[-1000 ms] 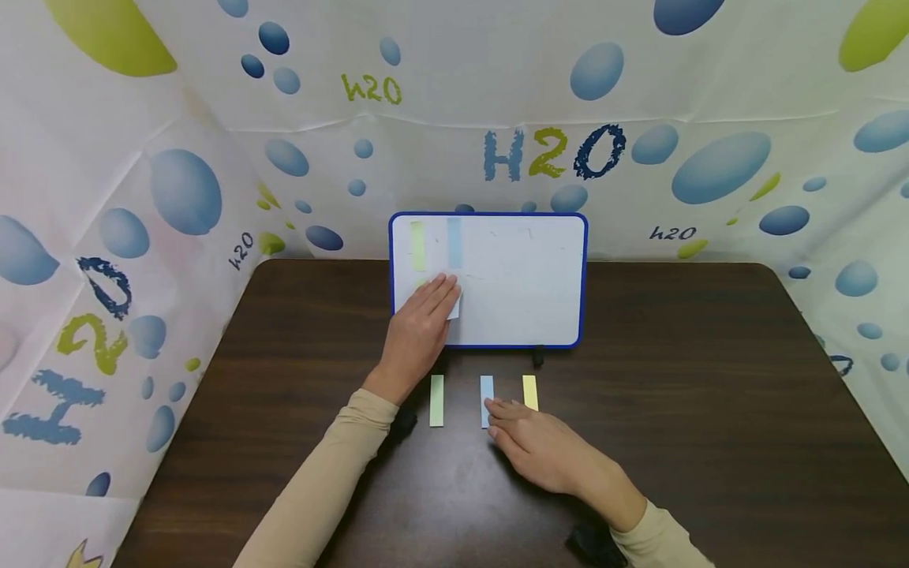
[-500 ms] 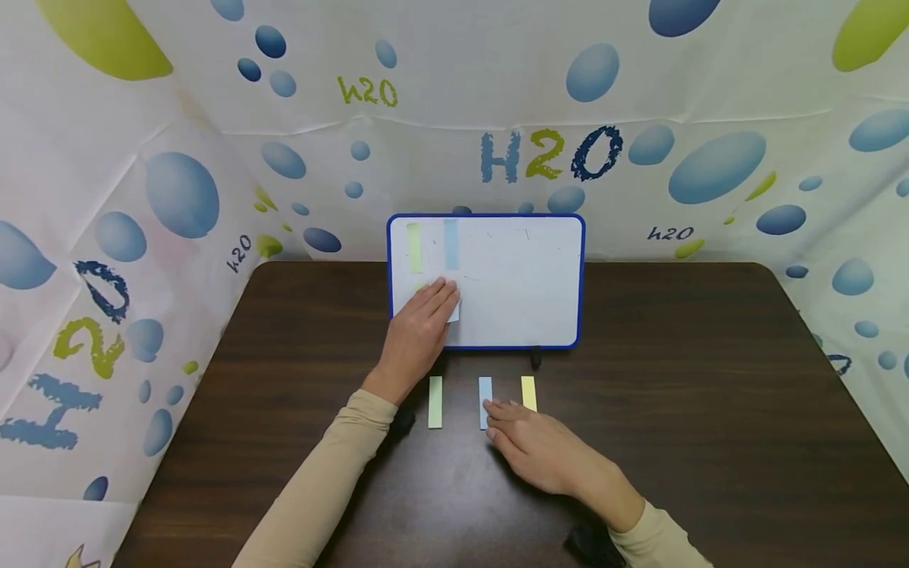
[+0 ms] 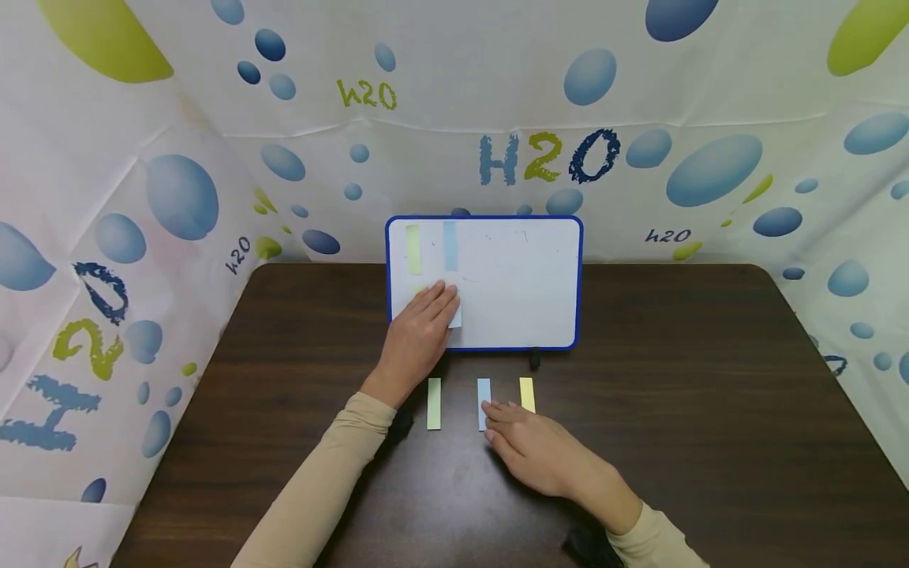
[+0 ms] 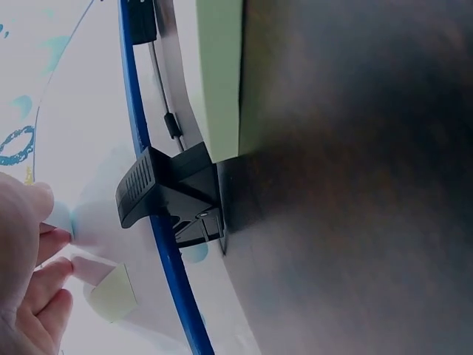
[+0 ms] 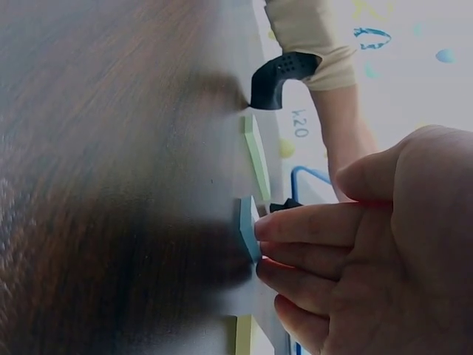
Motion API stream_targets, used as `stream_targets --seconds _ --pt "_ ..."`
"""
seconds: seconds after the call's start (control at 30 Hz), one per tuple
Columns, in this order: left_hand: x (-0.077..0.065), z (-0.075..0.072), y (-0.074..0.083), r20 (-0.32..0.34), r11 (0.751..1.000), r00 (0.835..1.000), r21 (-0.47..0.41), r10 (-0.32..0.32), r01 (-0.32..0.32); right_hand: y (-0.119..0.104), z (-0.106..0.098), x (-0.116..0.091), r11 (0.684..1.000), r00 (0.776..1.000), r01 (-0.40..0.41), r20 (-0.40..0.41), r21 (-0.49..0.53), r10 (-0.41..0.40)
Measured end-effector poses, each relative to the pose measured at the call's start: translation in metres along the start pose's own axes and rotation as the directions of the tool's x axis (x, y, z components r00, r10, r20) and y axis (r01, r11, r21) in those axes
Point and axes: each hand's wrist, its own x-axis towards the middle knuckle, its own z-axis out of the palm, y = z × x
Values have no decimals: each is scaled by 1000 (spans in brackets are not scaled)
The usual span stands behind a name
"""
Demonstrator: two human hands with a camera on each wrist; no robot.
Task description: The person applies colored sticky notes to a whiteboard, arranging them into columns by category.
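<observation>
My left hand (image 3: 417, 327) lies with nearly straight fingers on the lower left of a blue-framed whiteboard (image 3: 521, 292). Under its fingertips is a pale blue sticky strip (image 3: 455, 317), mostly hidden. A green strip (image 4: 114, 293) is stuck beside it, largely covered by the hand in the head view. Higher on the board are another green strip (image 3: 414, 249) and a blue strip (image 3: 450, 246). With extended fingers, my right hand (image 3: 536, 446) touches a blue sticky-note pad (image 3: 484, 394) on the table, as the right wrist view also shows.
A green pad (image 3: 434, 404) lies left of the blue one. To the right is a yellow pad (image 3: 527, 393), partly behind the right hand. A black clip-like foot (image 3: 535, 360) supports the board's lower edge on the dark wooden table (image 3: 682, 394). A patterned curtain (image 3: 440, 47) hangs behind.
The left hand and the pale blue strip under it have shifted slightly down the board. The right hand stays at the blue pad. The head view has tilted a little.
</observation>
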Motion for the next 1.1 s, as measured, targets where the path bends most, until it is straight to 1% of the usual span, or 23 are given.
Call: stream_targets --seconds 0.23,0.33,0.47,0.63,0.7,0.8,0.93,1.0,1.1 --pt "-1 -1 0 32 1000 999 4 -6 6 -2 2 2 999 1000 10 -20 -33 -11" --pt "-1 -1 0 28 1000 1000 11 5 -5 -1 4 3 997 996 37 -77 -68 -43" --pt "-2 0 -1 11 1000 1000 20 17 -17 0 7 6 989 980 93 -163 -114 -111" --pt "-1 1 -1 19 1000 1000 22 13 -14 0 3 7 984 965 125 -213 -126 -150" --pt "-1 1 0 30 1000 1000 27 7 -8 1 -1 9 984 962 122 -231 -127 -149" --pt "-1 0 0 45 1000 999 29 2 -4 5 -7 12 989 955 94 -269 -112 -122" --pt "-1 -2 0 53 1000 999 22 11 -12 14 -18 15 995 934 48 -350 -88 -76" --pt "-1 -1 0 56 1000 998 17 12 -13 19 -24 16 995 920 34 -385 -97 -69" --pt "-2 -1 0 57 1000 998 12 4 -4 27 -33 19 993 910 9 -411 -117 -57"
